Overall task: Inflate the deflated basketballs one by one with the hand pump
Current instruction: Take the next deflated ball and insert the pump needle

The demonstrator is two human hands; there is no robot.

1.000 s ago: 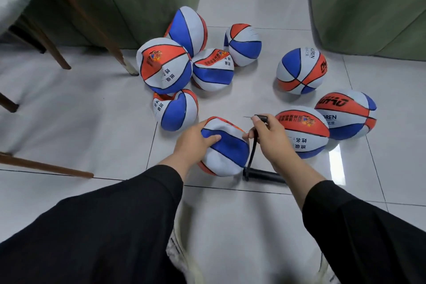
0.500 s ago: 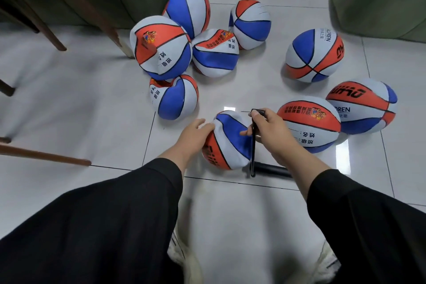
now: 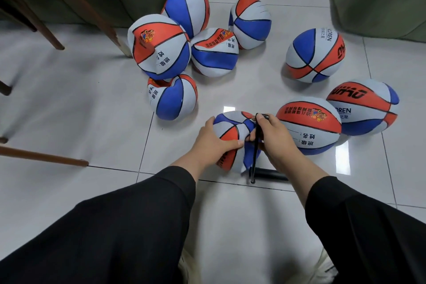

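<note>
My left hand (image 3: 213, 143) grips the crumpled basketball (image 3: 232, 138) on the floor (image 3: 92, 110), right between my two hands. My right hand (image 3: 273, 136) pinches the pump hose (image 3: 255, 152) near its needle end against the ball; I cannot tell whether the needle is in the valve. The pump barrel (image 3: 270, 174) lies on the floor just below my right hand. Beyond my left hand a cluster of five caved-in balls (image 3: 214, 53) waits. Three balls (image 3: 309, 122) beside and beyond my right hand look round, so I judge roughly a third done, with six left.
</note>
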